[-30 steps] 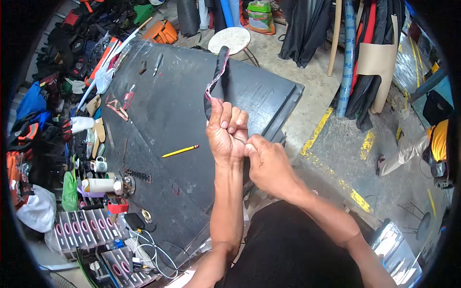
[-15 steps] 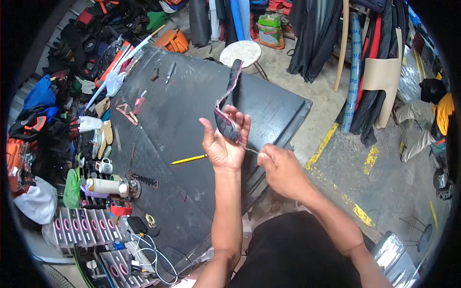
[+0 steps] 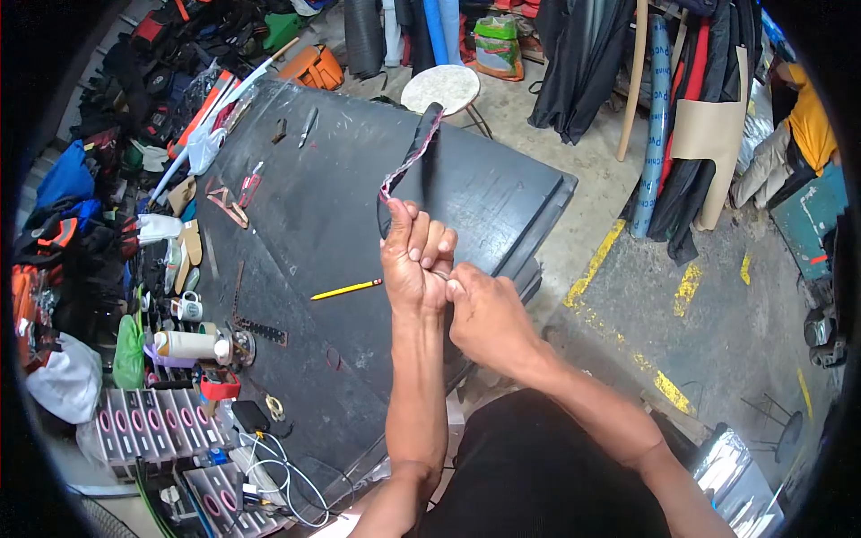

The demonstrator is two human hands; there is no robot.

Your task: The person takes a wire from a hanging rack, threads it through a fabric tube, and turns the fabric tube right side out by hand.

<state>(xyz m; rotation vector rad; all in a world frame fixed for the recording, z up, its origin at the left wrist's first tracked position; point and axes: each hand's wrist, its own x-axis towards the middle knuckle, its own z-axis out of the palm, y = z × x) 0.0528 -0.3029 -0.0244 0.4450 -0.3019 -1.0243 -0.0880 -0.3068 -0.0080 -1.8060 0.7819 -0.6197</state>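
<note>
A curved black fabric strap point(image 3: 425, 148) with a frayed pink-and-white edge rises above the table. My left hand point(image 3: 414, 255) has its fingers curled round the strap's lower end, with the thumb pointing up along it. Against the heel of that palm, my right hand point(image 3: 491, 316) is closed in a pinch. A thin pale strand ran from the strap to this hand a moment ago; now the fingers cover it. On the black table point(image 3: 332, 206), a yellow pencil point(image 3: 346, 290) lies just left of my left wrist.
A cutter point(image 3: 308, 127), red-handled tool point(image 3: 249, 190) and dark perforated strip point(image 3: 262, 331) lie on the table. Mugs, a bottle point(image 3: 186, 344) and boxes crowd its left side. A round stool point(image 3: 440, 90) stands beyond; at right, a person in yellow point(image 3: 812, 121) is partly visible.
My left fingers have curled from spread to closed round the strap. My right hand has moved left, up against my left palm. The person at the far right has shifted.
</note>
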